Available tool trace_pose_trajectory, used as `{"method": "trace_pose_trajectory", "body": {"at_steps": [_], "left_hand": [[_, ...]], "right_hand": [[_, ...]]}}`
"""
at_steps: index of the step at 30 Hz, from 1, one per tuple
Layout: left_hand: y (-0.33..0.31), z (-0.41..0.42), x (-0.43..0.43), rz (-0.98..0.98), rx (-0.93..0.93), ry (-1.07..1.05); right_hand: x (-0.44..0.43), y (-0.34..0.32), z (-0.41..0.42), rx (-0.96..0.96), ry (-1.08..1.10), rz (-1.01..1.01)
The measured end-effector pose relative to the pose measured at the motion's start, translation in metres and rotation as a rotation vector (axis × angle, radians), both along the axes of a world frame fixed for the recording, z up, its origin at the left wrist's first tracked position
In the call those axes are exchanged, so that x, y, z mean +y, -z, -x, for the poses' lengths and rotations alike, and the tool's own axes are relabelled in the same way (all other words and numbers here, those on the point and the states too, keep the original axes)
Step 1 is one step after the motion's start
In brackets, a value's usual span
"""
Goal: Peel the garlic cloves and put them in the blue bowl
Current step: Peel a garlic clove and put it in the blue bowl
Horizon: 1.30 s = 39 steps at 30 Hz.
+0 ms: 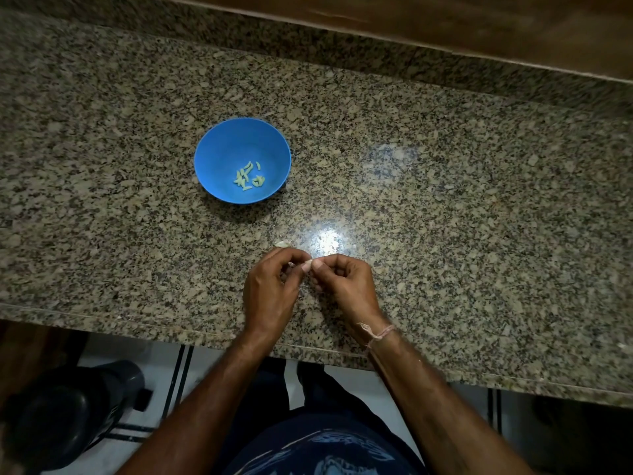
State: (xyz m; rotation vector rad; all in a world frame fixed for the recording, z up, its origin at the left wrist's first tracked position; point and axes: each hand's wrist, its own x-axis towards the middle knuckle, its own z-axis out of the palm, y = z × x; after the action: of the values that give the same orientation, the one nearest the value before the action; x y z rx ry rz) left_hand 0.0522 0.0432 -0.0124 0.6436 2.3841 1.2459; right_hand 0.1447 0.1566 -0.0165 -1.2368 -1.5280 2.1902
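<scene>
Pinches the garlic clove (309,263) between left hand (270,289) and right hand (346,286), both curled, just over the table (445,200). Needs a reach forward and leftward to the blue bowl (219,149), nearer the left hand.

— Where's the bowl (219,149)?
— Blue, upright, left of centre on the tabletop (445,200). Small pale peeled cloves (249,175) are clustered at its bottom.
— Any more?
— One clove (308,264), pinched between left hand (272,286) and right hand (346,286), near edge.
</scene>
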Motion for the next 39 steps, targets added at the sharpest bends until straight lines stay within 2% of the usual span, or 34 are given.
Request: {"method": "trace_pose_trajectory", "body": {"at_steps": [5,11,16,20,24,28,32,35,37,39], "left_hand": [[-0.005,0.003,0.0,0.006,-0.142,-0.071],[-0.013,0.005,0.002,-0.044,-0.333,-0.055],[-0.012,0.01,0.001,0.059,-0.236,0.001],[-0.008,0.012,0.0,0.026,-0.313,0.011],[-0.003,0.008,0.004,0.006,-0.426,-0.086],[0.002,0.001,0.004,0.137,-0.265,-0.129],[-0.004,0.004,0.004,0.016,-0.246,-0.103],[-0.004,0.002,0.004,0.057,-0.202,-0.082],[-0.001,0.001,0.004,0.075,-0.193,-0.1],[0.001,0.001,0.003,0.071,-0.205,-0.125]], "right_hand": [[0.0,0.0,-0.001,0.061,0.031,-0.04],[0.001,0.0,-0.003,0.082,0.013,-0.128],[0.004,0.001,-0.005,0.069,-0.007,-0.082],[0.004,-0.001,-0.006,0.043,-0.041,-0.106],[0.003,0.0,-0.004,0.036,-0.033,-0.064],[0.002,0.002,-0.002,0.037,0.028,0.047],[0.002,0.001,-0.003,0.054,0.084,0.136],[0.0,-0.003,-0.001,0.059,0.077,0.164],[-0.002,-0.005,-0.001,0.053,0.063,0.153],[-0.003,-0.004,-0.002,0.009,0.028,0.029]]}}
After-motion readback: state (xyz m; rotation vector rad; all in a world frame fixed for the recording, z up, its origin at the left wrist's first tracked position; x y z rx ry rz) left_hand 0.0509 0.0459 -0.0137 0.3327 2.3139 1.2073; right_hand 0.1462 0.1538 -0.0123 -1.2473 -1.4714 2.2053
